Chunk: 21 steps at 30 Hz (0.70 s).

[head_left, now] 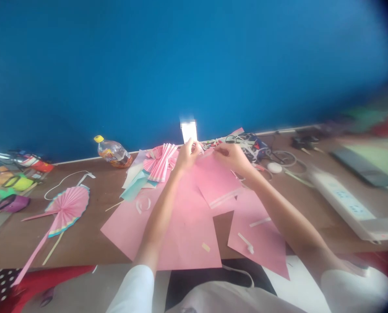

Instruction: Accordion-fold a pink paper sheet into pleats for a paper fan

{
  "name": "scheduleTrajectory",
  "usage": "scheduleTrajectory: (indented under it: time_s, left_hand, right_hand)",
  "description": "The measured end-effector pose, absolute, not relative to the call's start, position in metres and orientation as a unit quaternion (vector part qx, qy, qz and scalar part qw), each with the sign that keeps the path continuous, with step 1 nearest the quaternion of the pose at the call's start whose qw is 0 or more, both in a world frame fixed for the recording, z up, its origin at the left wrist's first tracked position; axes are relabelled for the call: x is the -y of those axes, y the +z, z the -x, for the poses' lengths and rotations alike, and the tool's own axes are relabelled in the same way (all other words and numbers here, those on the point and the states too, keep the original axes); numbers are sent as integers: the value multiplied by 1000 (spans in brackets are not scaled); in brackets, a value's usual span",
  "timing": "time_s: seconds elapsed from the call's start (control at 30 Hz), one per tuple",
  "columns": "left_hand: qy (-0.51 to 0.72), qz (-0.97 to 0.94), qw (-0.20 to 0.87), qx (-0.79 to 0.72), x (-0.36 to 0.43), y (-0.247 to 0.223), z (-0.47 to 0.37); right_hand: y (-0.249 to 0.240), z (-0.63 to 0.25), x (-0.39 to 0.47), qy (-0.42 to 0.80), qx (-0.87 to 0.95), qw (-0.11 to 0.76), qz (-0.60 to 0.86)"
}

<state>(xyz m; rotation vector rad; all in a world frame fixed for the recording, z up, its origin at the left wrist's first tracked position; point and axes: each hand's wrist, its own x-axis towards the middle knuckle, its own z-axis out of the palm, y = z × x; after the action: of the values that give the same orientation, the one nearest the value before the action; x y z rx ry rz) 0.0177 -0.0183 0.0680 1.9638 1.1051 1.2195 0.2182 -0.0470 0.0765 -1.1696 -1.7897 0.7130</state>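
Observation:
My left hand (187, 155) is closed at the back of the table, fingertips pinched by the top left corner of a pink paper sheet (216, 180); what sits in them is too blurred to make out. Fingers bent, my right hand (232, 156) grips that sheet's upper edge. A pale strip runs along its lower edge. Beneath it lies a larger pink sheet (187, 234), and to the right another pink piece (259, 241) with white strips on it. Behind my left hand stands a bright white rectangle (189, 131). A pleated pink paper fan (161, 161) lies left of that hand.
A second pink fan (68, 206) with blue edging lies on the brown table (99, 234). A yellow-capped bottle (114, 153) leans near the blue wall. Purple tape (13, 203) is far left. Cables (286, 160) and a white power strip (346, 204) occupy the right.

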Motion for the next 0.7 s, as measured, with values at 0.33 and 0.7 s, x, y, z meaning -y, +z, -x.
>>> scheduleTrajectory:
  time_s: [0.33,0.7]
  left_hand:
    - [567,-615,217,-503,-3,72,40]
    - [553,-458,-6,-696,-8,69,138]
  right_hand:
    - [73,-246,30,190,655,393,617]
    - [72,-279,16,149,638,356,666]
